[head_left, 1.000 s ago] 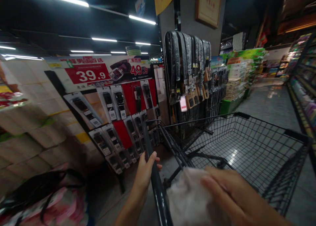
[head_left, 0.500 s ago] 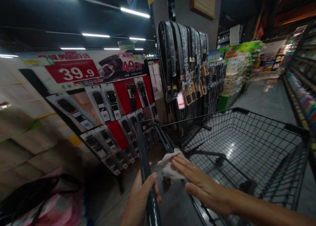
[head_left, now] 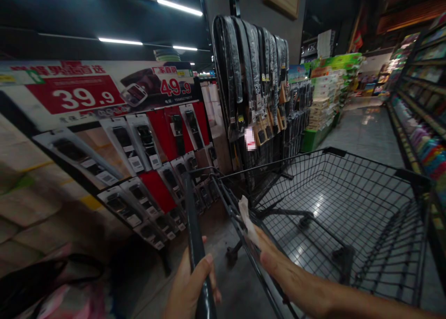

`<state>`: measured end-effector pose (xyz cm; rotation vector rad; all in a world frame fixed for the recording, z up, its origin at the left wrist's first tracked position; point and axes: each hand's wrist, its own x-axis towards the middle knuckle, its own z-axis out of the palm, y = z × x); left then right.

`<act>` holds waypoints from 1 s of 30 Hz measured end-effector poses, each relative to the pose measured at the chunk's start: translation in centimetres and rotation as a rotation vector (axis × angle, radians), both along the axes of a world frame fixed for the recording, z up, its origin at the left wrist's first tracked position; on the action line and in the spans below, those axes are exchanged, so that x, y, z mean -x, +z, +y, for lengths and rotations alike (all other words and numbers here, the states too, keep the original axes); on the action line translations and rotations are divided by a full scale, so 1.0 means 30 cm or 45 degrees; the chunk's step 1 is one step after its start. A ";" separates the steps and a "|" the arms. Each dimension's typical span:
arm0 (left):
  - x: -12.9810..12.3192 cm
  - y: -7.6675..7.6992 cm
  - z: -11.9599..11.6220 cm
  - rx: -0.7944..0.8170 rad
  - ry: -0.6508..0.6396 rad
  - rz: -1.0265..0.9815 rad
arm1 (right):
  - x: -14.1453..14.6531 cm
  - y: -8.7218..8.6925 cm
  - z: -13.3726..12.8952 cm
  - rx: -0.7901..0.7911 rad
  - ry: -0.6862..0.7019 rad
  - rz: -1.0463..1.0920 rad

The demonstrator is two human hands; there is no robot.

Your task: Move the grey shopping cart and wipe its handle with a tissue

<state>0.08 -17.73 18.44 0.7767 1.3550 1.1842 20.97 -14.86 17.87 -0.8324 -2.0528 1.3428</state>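
My left hand (head_left: 190,284) is wrapped round the dark handle bar (head_left: 193,217) of a shopping cart, thumb on top. My right hand (head_left: 278,263) reaches in from the right with a crumpled white tissue (head_left: 246,219). The tissue is by the dark rail at the near side of the wire basket (head_left: 322,203). Its fingers are partly hidden by the tissue and the hand's own edge. Through the mesh the grey floor and the cart's lower frame and casters show.
Packaged belts hang on a display rack (head_left: 139,189) at left under a price sign (head_left: 83,96). More belts (head_left: 252,63) in plastic hang beyond the cart. Stacked packs (head_left: 324,91) and stocked shelves (head_left: 430,119) flank an aisle (head_left: 365,133). A black-strapped pink item (head_left: 66,300) lies low left.
My right hand has turned edge-on, and the tissue now looks narrower, standing up along the rail. The left hand keeps its grip on the handle. The view has shifted slightly.
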 end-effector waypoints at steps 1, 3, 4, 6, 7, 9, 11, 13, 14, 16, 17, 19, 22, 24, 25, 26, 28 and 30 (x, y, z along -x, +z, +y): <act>0.004 -0.007 0.003 -0.002 -0.006 0.009 | 0.005 0.010 0.016 -0.038 0.022 0.006; 0.013 -0.024 0.005 0.001 -0.016 0.025 | 0.023 0.017 0.055 -0.110 0.045 0.022; 0.018 -0.033 0.005 0.008 -0.023 0.034 | 0.035 0.014 0.078 -0.124 0.048 0.040; 0.028 -0.050 0.004 0.004 -0.035 0.062 | 0.065 0.001 0.126 -0.107 0.040 0.092; 0.032 -0.057 0.003 -0.007 -0.042 0.077 | 0.080 -0.007 0.151 -0.100 0.026 0.120; 0.038 -0.067 0.003 -0.025 -0.059 0.086 | 0.111 -0.022 0.201 -0.112 -0.003 0.152; 0.042 -0.073 0.004 -0.029 -0.067 0.059 | 0.137 -0.030 0.251 -0.146 -0.025 0.163; 0.044 -0.075 0.004 -0.018 -0.063 0.025 | 0.162 -0.033 0.307 -0.154 -0.019 0.162; 0.044 -0.075 0.003 -0.015 -0.061 0.014 | 0.175 -0.034 0.338 -0.156 -0.015 0.160; 0.043 -0.074 0.002 -0.018 -0.060 -0.001 | 0.204 -0.036 0.406 -0.180 -0.022 0.144; 0.041 -0.072 0.001 -0.018 -0.063 -0.007 | 0.221 -0.039 0.442 -0.198 -0.037 0.134; 0.032 -0.066 0.000 -0.013 -0.065 -0.026 | 0.257 -0.049 0.516 -0.224 -0.075 0.120; 0.011 -0.046 -0.001 -0.031 -0.007 -0.047 | 0.309 -0.074 0.610 -0.171 -0.136 0.151; -0.004 -0.029 -0.002 -0.061 0.037 -0.046 | 0.333 -0.091 0.650 -0.111 -0.166 0.213; -0.008 -0.022 -0.002 -0.073 0.047 -0.045 | 0.341 -0.098 0.661 -0.079 -0.176 0.241; -0.011 -0.016 -0.003 -0.076 0.047 -0.050 | 0.345 -0.104 0.666 -0.049 -0.183 0.263; -0.011 -0.009 -0.005 -0.055 0.026 -0.070 | 0.344 -0.109 0.660 -0.003 -0.189 0.294; -0.007 -0.007 -0.007 -0.035 0.005 -0.088 | 0.334 -0.108 0.638 0.006 -0.177 0.341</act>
